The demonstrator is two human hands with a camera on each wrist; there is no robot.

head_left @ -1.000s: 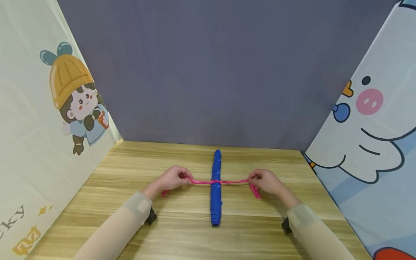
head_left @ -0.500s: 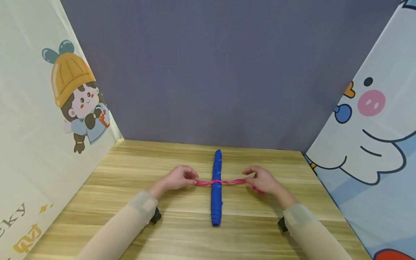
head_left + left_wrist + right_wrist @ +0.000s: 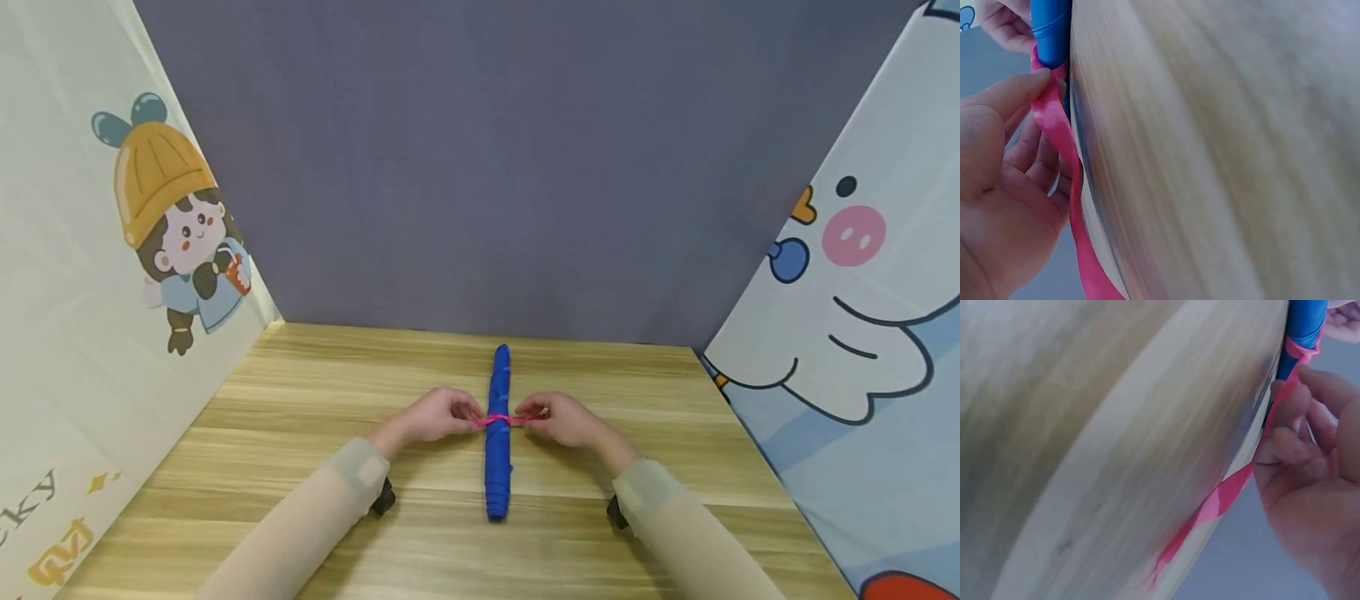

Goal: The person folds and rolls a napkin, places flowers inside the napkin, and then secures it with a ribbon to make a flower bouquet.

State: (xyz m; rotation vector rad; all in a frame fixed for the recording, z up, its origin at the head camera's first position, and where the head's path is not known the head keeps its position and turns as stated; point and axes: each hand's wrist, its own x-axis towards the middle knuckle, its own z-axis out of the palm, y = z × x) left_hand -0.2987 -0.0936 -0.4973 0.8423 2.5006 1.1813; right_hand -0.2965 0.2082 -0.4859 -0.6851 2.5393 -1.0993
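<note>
A long, slim blue roll [image 3: 498, 467] lies lengthwise on the wooden table, layered at its near end. Around its middle passes a pink ribbon [image 3: 498, 418], crossed on top. My left hand [image 3: 442, 414] is just left of the roll, thumb and fingers pinching the ribbon beside it. In the left wrist view the ribbon [image 3: 1054, 119] runs through that pinch and trails down past the palm. On the other side, my right hand [image 3: 558, 418] pinches the opposite end close to the roll. Its loose ribbon tail [image 3: 1210, 509] hangs below the fingers in the right wrist view.
The wood-grain table [image 3: 315, 367] ends at a grey back panel [image 3: 480, 183]. Printed cartoon sheets stand along the left side [image 3: 60, 250] and the right side [image 3: 900, 333]. Both forearms wear light sleeves, with a dark wrist device under each.
Both hands have slid inward along the ribbon, from well out on either side to right beside the blue roll. The roll has stayed in place.
</note>
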